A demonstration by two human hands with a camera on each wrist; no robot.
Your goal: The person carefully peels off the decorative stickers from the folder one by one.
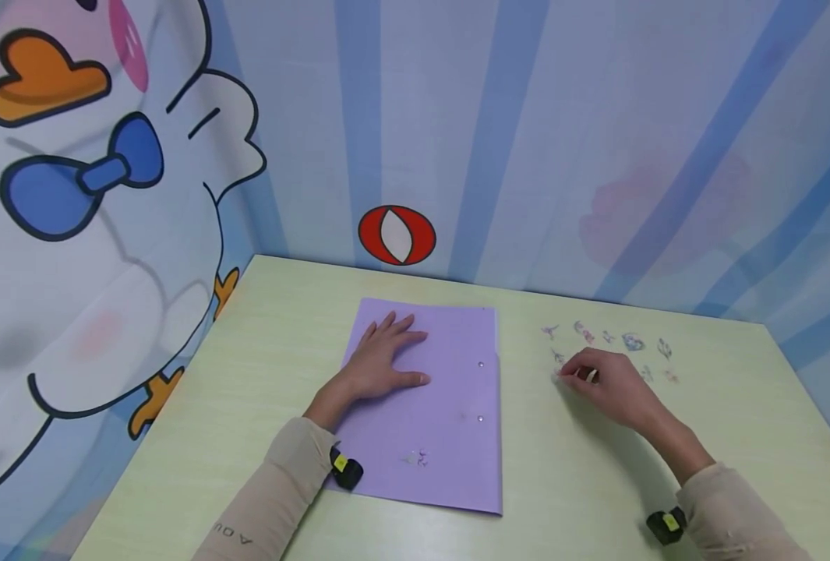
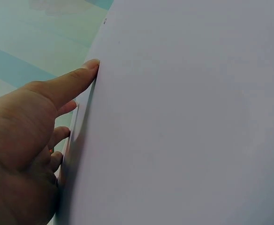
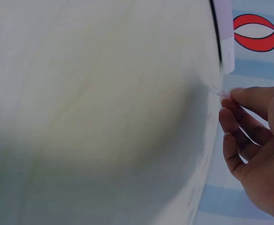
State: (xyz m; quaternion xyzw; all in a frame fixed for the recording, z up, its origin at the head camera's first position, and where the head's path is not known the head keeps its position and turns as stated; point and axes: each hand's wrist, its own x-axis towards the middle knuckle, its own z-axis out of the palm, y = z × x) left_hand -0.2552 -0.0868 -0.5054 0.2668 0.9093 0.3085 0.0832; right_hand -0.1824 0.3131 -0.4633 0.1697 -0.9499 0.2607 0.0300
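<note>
In the head view a purple folder (image 1: pixel 450 335) with two small snap buttons along its right side lies on the table. My left hand (image 1: pixel 379 362) rests flat on its upper left part, fingers spread. Small flower-like stickers (image 1: pixel 418 458) sit near the folder's bottom edge. To the right of the folder, my right hand (image 1: pixel 611 386) is low over the table among loose stickers. Between thumb and forefinger it pinches a small clear sticker (image 3: pixel 216 90), plain in the right wrist view. The left wrist view shows the left thumb (image 2: pixel 73 84) lying along the pale folder surface.
Several loose stickers (image 1: pixel 633 341) are spread over the right part of the light table (image 1: pixel 562 483). Behind stands a blue striped backdrop (image 1: pixel 429 117), with a cartoon bird printed on the left. Each wrist wears a small black camera (image 1: pixel 347 470).
</note>
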